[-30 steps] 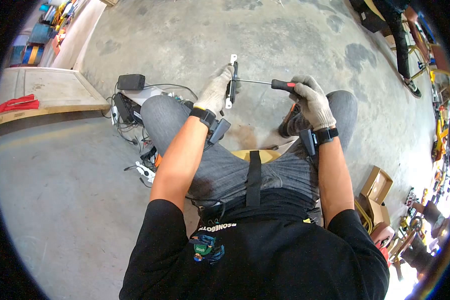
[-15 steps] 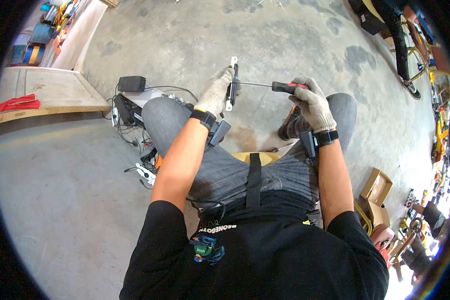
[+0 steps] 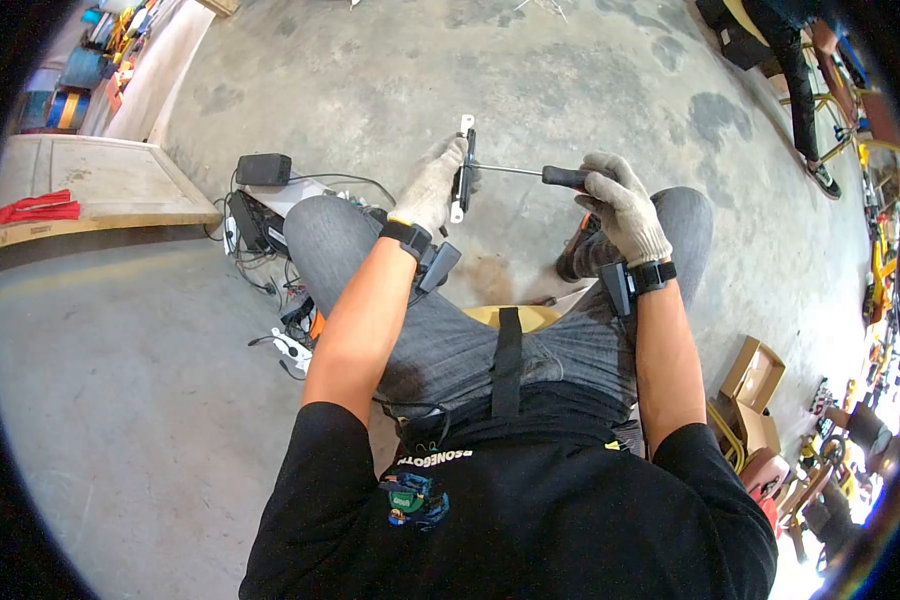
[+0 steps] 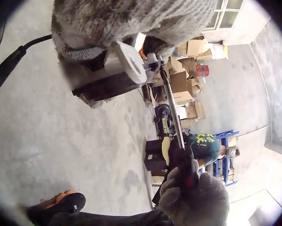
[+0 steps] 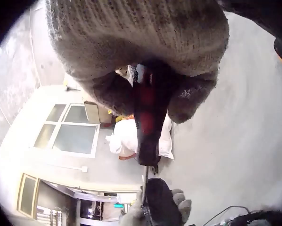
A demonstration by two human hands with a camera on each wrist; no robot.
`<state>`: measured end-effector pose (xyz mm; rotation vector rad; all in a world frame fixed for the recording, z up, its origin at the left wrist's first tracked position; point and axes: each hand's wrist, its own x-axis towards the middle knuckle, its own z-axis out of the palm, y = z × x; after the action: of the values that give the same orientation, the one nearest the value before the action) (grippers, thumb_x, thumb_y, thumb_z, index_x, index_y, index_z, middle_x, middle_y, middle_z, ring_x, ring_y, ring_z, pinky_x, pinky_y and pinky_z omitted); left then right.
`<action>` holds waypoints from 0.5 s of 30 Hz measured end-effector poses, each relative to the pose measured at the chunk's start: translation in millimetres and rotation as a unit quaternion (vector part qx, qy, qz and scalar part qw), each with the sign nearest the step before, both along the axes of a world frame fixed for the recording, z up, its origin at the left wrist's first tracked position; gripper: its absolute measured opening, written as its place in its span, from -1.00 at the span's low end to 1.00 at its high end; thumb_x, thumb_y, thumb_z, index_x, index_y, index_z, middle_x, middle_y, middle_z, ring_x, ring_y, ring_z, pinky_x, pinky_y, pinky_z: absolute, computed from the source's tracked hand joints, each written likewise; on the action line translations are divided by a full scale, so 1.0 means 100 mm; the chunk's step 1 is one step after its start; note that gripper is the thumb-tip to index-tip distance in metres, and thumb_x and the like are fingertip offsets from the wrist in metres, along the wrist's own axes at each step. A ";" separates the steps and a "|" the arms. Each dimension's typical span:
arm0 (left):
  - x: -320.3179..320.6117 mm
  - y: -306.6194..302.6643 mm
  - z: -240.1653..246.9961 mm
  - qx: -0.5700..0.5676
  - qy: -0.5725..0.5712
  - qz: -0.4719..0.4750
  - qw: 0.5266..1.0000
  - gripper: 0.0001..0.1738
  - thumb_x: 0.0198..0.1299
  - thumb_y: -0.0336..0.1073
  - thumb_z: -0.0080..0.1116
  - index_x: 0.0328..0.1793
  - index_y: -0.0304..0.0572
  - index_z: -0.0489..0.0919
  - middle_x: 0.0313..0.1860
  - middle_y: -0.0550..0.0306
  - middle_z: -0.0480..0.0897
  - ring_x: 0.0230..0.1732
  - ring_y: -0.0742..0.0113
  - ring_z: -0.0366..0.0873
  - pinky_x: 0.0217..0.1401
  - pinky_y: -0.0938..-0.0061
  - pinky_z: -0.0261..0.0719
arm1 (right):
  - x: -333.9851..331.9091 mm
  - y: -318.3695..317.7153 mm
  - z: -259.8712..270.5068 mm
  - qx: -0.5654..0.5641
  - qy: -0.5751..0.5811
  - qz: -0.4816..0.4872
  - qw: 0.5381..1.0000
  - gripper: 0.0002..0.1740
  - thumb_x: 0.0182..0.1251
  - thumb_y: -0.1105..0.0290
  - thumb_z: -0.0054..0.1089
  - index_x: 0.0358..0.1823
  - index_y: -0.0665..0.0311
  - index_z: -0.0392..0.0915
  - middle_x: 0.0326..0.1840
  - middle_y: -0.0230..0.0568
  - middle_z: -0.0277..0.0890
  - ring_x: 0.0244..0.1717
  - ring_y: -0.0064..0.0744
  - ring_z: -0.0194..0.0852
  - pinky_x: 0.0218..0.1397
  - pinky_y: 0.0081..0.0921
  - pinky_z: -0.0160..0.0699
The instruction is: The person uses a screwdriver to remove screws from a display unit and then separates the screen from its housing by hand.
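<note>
Both hands wear knitted off-white gloves. The left hand (image 3: 430, 187) grips a narrow black part with white end tabs (image 3: 467, 170), held upright above the lap. In the right hand (image 3: 625, 205) is a screwdriver (image 3: 565, 177), its black-and-red handle pinched between thumb and fingers. The screwdriver's shaft reaches across to the black part; contact at the tip is too small to confirm. The left wrist view shows a white rounded end (image 4: 129, 63) of the part beside the glove, with the metal shaft (image 4: 174, 110) meeting it. The right wrist view shows the handle (image 5: 148, 117) between gloved fingers.
A black adapter (image 3: 263, 168) and tangled cables lie left of the knees. Red gloves (image 3: 40, 206) rest on a wooden board (image 3: 100, 180) at the left. An open cardboard box (image 3: 753, 372) stands at the right; another person's leg (image 3: 805, 100) is at the upper right.
The screwdriver handle has turned, its red patch no longer showing in the head view, and the right fingers have shifted around it. The left hand and the black part have barely moved.
</note>
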<state>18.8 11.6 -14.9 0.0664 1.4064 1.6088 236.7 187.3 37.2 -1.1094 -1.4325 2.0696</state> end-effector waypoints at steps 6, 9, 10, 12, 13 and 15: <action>-0.01 -0.01 0.03 -0.005 0.016 0.012 1.000 -0.49 0.56 0.07 0.12 0.37 -0.13 0.55 -0.31 0.23 0.66 -0.42 0.41 0.63 -0.34 0.44 0.66 | 0.12 0.13 0.03 -0.007 -0.097 0.135 0.986 -0.57 0.54 0.18 0.16 0.21 0.36 0.57 -0.07 -0.23 0.62 -0.22 -0.51 0.50 -0.17 -0.51 0.58; 0.01 -0.02 0.05 -0.006 0.021 0.008 1.000 -0.51 0.56 0.06 0.12 0.35 -0.13 0.56 -0.32 0.23 0.66 -0.42 0.41 0.63 -0.35 0.45 0.66 | 0.11 0.14 -0.06 -0.006 -0.079 0.123 0.989 -0.56 0.54 0.17 0.16 0.23 0.37 0.57 -0.06 -0.22 0.62 -0.21 -0.50 0.50 -0.17 -0.52 0.58; 0.00 -0.02 0.03 -0.005 0.024 0.001 1.000 -0.51 0.56 0.07 0.12 0.35 -0.13 0.56 -0.32 0.23 0.66 -0.42 0.41 0.63 -0.35 0.45 0.65 | 0.10 0.14 -0.10 -0.008 -0.046 0.088 0.995 -0.56 0.54 0.17 0.16 0.22 0.37 0.58 -0.06 -0.22 0.62 -0.22 -0.50 0.50 -0.17 -0.52 0.57; 0.01 -0.01 0.01 -0.003 0.028 -0.006 1.000 -0.51 0.55 0.07 0.12 0.35 -0.13 0.57 -0.33 0.22 0.66 -0.41 0.41 0.63 -0.36 0.45 0.64 | 0.09 0.11 -0.12 0.002 -0.024 0.060 0.998 -0.56 0.55 0.16 0.15 0.21 0.36 0.59 -0.08 -0.23 0.61 -0.22 -0.50 0.50 -0.17 -0.53 0.57; 0.02 -0.01 0.01 -0.007 0.026 -0.001 1.000 -0.50 0.55 0.07 0.12 0.35 -0.13 0.57 -0.33 0.22 0.66 -0.42 0.42 0.62 -0.36 0.46 0.63 | 0.07 0.07 -0.10 0.012 -0.001 0.032 0.999 -0.57 0.55 0.15 0.15 0.19 0.36 0.60 -0.09 -0.24 0.60 -0.22 -0.50 0.49 -0.17 -0.54 0.57; 0.02 0.00 0.04 -0.010 0.025 0.003 1.000 -0.50 0.55 0.07 0.12 0.35 -0.13 0.57 -0.33 0.22 0.66 -0.42 0.42 0.62 -0.37 0.46 0.63 | 0.01 0.00 -0.01 -0.014 -0.004 0.023 1.000 -0.57 0.56 0.13 0.15 0.18 0.35 0.61 -0.12 -0.26 0.59 -0.25 -0.51 0.48 -0.19 -0.55 0.56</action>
<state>20.6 11.3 -10.7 0.0923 1.4624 1.6074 237.7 187.7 36.2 -1.1057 -1.4506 2.1254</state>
